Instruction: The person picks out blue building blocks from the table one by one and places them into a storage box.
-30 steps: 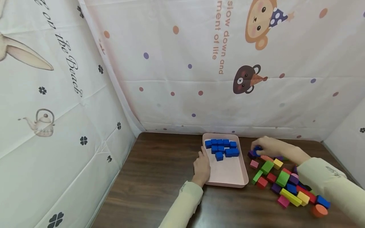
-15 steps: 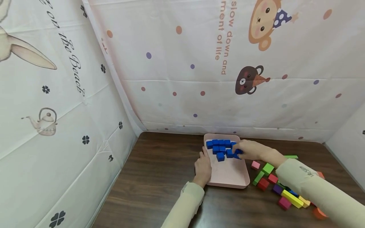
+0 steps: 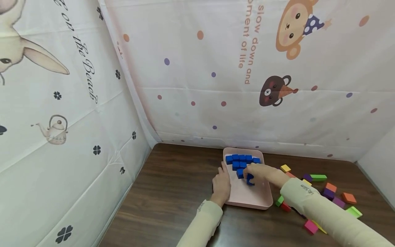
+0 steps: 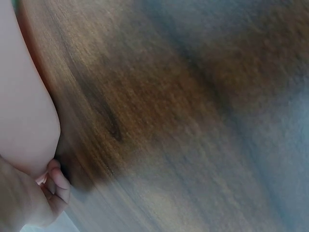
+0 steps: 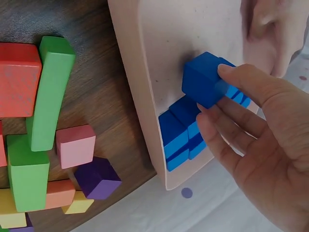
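Note:
A pink tray (image 3: 247, 200) lies on the dark wooden table (image 3: 172, 192), with several blue cubes (image 3: 242, 159) packed in rows at its far end. My right hand (image 3: 251, 175) reaches over the tray and pinches one more blue cube (image 3: 250, 179) just in front of those rows. In the right wrist view that held cube (image 5: 205, 77) hangs over the tray floor, thumb and fingers of the right hand (image 5: 215, 96) on it, beside the packed blue cubes (image 5: 181, 135). My left hand (image 3: 221, 181) rests flat against the tray's left rim.
Loose coloured blocks (image 3: 327, 192) lie scattered right of the tray: green (image 5: 48, 92), red (image 5: 17, 79), pink (image 5: 75, 145), purple (image 5: 96, 178). Printed fabric walls (image 3: 77, 137) close in the table's left and back. Bare wood (image 4: 193, 121) lies left of the tray.
My right hand left the loose pile with a blue cube, crossed to the tray's far rows, then drew back toward the tray's middle. The left hand stayed on the rim.

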`<state>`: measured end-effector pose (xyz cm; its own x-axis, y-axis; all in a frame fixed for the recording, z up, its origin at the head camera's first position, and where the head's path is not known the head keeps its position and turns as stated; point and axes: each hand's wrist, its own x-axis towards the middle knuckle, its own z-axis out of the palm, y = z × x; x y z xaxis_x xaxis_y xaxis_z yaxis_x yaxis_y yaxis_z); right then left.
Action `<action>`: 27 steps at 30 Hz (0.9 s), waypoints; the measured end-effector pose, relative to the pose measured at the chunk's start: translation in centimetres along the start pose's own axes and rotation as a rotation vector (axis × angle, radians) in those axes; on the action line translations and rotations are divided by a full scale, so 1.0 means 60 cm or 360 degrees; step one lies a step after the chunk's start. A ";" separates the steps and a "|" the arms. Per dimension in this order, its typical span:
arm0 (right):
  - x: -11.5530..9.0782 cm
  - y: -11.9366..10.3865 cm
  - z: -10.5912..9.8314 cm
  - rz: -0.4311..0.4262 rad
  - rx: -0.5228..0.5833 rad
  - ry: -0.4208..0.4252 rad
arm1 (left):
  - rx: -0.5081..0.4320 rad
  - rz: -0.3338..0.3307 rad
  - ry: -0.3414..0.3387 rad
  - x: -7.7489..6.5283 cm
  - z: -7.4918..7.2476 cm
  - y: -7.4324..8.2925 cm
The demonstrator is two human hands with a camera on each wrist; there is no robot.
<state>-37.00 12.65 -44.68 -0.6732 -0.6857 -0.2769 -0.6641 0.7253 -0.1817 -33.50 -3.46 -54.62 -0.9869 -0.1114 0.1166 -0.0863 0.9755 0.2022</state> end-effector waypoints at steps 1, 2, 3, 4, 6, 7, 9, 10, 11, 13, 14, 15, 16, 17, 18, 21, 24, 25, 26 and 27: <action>-0.004 0.002 0.004 0.0017 -0.0002 -0.0008 | 0.0003 0.0010 -0.0004 -0.003 0.002 0.003; -0.007 0.004 0.008 0.0031 0.0000 -0.0014 | 0.0005 0.0017 -0.0002 -0.005 0.003 0.005; -0.011 0.005 0.012 0.0034 -0.0001 -0.0014 | 0.0008 0.0022 -0.0001 -0.007 0.005 0.007; -0.014 0.006 0.015 0.0032 0.0003 -0.0009 | 0.0017 0.0028 0.0007 -0.008 0.007 0.009; -0.021 0.008 0.019 0.0019 -0.0001 0.0001 | 0.0035 0.0042 0.0015 -0.009 0.010 0.013; -0.023 0.009 0.021 0.0002 -0.0010 0.0011 | 0.0040 0.0049 0.0018 -0.010 0.011 0.015; -0.027 0.011 0.024 -0.0026 -0.0025 0.0044 | 0.0048 0.0057 0.0012 -0.009 0.013 0.019; -0.028 0.013 0.026 -0.0033 -0.0037 0.0065 | 0.0051 0.0059 0.0001 -0.009 0.014 0.020; -0.029 0.016 0.027 -0.0029 -0.0048 0.0085 | 0.0050 0.0060 -0.0006 -0.008 0.014 0.022; -0.033 0.022 0.028 -0.0027 -0.0071 0.0142 | 0.0048 0.0057 -0.0013 -0.008 0.015 0.025; -0.038 0.025 0.028 -0.0026 -0.0083 0.0179 | 0.0048 0.0054 -0.0014 -0.009 0.015 0.027; -0.044 0.027 0.026 -0.0028 -0.0103 0.0216 | 0.0046 0.0054 -0.0010 -0.010 0.017 0.028; -0.052 0.030 0.024 -0.0023 -0.0113 0.0244 | 0.0041 0.0057 -0.0004 -0.011 0.019 0.029; -0.062 0.031 0.020 -0.0014 -0.0105 0.0262 | 0.0040 0.0064 0.0003 -0.012 0.021 0.029; -0.073 0.032 0.016 -0.0013 -0.0097 0.0275 | 0.0035 0.0075 0.0011 -0.012 0.023 0.028; -0.103 0.039 0.003 -0.0014 -0.0069 0.0265 | 0.0020 0.0098 0.0028 -0.012 0.028 0.016; -0.127 0.050 -0.010 -0.0054 -0.0027 0.0279 | 0.0015 0.0063 0.0053 -0.007 0.023 -0.003; -0.135 0.054 -0.014 -0.0078 -0.0032 0.0309 | 0.0011 0.0042 0.0056 -0.005 0.020 -0.009; -0.145 0.059 -0.017 -0.0090 -0.0028 0.0343 | 0.0003 0.0024 0.0062 -0.003 0.017 -0.015; -0.155 0.065 -0.020 -0.0106 -0.0032 0.0382 | -0.0008 0.0008 0.0063 0.000 0.014 -0.019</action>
<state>-33.70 21.81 -41.68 -0.6840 -0.7287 -0.0324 -0.7143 0.6782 -0.1726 -33.54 -4.42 -55.66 -0.9812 -0.1140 0.1558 -0.0805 0.9751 0.2066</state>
